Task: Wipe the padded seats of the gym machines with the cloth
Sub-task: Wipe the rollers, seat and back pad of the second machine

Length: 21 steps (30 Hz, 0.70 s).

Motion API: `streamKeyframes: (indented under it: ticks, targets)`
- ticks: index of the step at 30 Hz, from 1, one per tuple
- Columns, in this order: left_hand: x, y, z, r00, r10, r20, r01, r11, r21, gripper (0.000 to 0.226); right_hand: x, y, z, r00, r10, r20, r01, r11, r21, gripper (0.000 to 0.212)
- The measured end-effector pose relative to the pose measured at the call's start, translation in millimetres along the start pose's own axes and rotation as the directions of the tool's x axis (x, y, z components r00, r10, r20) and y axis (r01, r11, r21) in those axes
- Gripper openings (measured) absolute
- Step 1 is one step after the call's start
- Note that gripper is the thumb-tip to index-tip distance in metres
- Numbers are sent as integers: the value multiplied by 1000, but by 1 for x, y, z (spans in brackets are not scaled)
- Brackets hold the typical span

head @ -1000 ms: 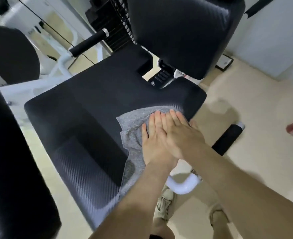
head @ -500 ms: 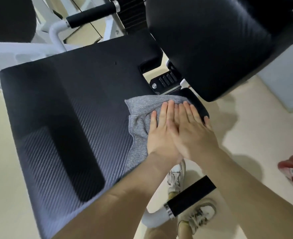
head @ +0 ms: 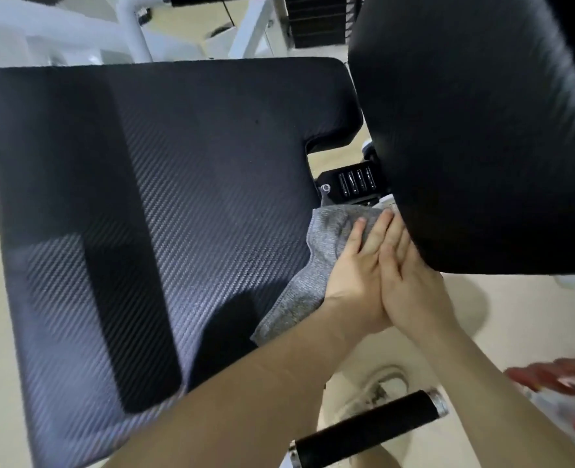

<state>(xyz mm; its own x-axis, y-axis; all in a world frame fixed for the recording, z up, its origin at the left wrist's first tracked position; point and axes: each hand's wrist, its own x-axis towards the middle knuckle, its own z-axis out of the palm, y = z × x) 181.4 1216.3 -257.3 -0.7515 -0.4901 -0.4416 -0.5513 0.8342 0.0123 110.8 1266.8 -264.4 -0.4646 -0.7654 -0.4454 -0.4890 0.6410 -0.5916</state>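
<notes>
The black padded seat with its woven texture fills the left and middle of the head view. A grey cloth lies on the seat's right rear corner, and one end hangs over the right edge. My left hand lies flat on the cloth and presses it down. My right hand rests partly over the left one, fingers straight, its tips reaching under the black padded backrest. Neither hand is curled around the cloth.
A black adjuster bracket sits in the gap between seat and backrest. A black foam handle juts out at the lower right above my shoe. A white machine frame stands behind the seat. A blurred red object is at the right edge.
Both hands and the cloth have slid along the seat's right side toward its rear, up to the backrest. The view has swung over the seat.
</notes>
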Motion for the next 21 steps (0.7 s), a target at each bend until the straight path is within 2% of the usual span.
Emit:
streamKeyframes:
  ticks: [4, 6, 8, 9, 14, 21]
  targets:
    - [-10, -6, -5, 999, -26, -47, 21, 994, -103, 81, -7, -12, -1, 1000, -22, 15, 23, 996, -84, 73]
    - [-27, -10, -6, 991, -115, -71, 100, 978, -185, 72, -20, -21, 4, 999, -41, 22, 44, 989, -138, 69]
    - [-55, -13, -6, 967, -238, -92, 210, 946, -248, 66, -41, -31, 13, 990, -139, 6, 138, 970, -198, 68]
    - [-71, -15, -6, 953, -295, -71, 266, 925, -270, 67, -51, -35, 18, 980, -196, 45, 201, 956, -215, 69]
    - [-129, -36, -8, 871, -492, -12, 481, 857, -185, 65, -70, -49, 29, 866, -416, 276, 462, 877, -128, 71]
    - [-109, -53, -16, 797, -604, 18, 595, 780, -193, 67, -34, -66, 32, 814, -513, 273, 564, 810, -157, 59]
